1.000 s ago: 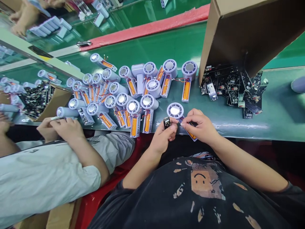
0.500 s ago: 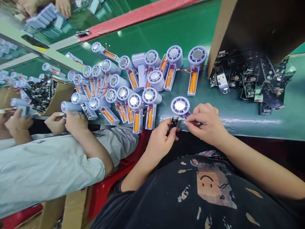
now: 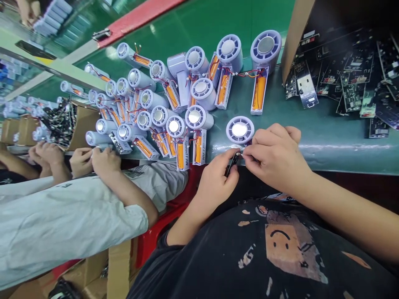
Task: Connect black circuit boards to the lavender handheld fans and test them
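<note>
My left hand grips a narrow black circuit board between thumb and fingers, tilted with its top end toward the right hand. My right hand is closed in a pinch at that end, on what looks like a small pale wire plug, mostly hidden by the fingertips. Just beyond both hands stands a lilac handheld fan, its round grille and silver centre facing up. Its handle is largely hidden behind my right hand.
Several lilac fans with orange batteries and loose wires crowd the green bench to the left. A cardboard box of black circuit boards lies at right. Beside me, a co-worker's hands work at the bench edge.
The circuit board has turned more edge-on in my left hand. My right hand has drawn closer, its fingertips now at the board's top end. The camera view has shifted slightly.
</note>
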Motion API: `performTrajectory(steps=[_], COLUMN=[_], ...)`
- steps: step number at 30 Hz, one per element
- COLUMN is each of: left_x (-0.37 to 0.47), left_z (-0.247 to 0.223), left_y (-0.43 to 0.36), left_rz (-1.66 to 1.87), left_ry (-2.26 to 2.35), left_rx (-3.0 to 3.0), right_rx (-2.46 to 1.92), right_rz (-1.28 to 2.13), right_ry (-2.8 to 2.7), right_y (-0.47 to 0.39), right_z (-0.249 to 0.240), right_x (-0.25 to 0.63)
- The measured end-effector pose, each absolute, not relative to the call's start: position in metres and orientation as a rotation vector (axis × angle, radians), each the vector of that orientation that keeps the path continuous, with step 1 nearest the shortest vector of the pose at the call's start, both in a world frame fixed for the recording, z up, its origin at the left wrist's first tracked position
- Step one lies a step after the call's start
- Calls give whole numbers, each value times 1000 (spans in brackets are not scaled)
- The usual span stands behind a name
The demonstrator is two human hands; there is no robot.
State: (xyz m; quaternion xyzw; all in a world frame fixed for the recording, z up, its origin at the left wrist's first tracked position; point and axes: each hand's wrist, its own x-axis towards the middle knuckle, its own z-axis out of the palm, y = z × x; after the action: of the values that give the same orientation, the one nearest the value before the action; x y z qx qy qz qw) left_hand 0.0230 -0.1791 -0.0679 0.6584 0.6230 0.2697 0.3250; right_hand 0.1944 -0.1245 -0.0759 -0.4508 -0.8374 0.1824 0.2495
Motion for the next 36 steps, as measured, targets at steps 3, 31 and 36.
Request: performTrajectory(steps=[3,31,36], left_x=[23,24,23], left_z=[-69,-74,-75], left_y=[-178,-167,-166], left_rz=[674,617,599], left_ry=[1637,1325,1296], left_rx=[1841,2042,2073], right_rx=[-1200,-784,-675], right_rz=[440,409,763], right_ry=[-2311,-2497,-2354], right_y=[-125,-92,-86], right_z=[-75,-87,-90], right_x=[196,245,245])
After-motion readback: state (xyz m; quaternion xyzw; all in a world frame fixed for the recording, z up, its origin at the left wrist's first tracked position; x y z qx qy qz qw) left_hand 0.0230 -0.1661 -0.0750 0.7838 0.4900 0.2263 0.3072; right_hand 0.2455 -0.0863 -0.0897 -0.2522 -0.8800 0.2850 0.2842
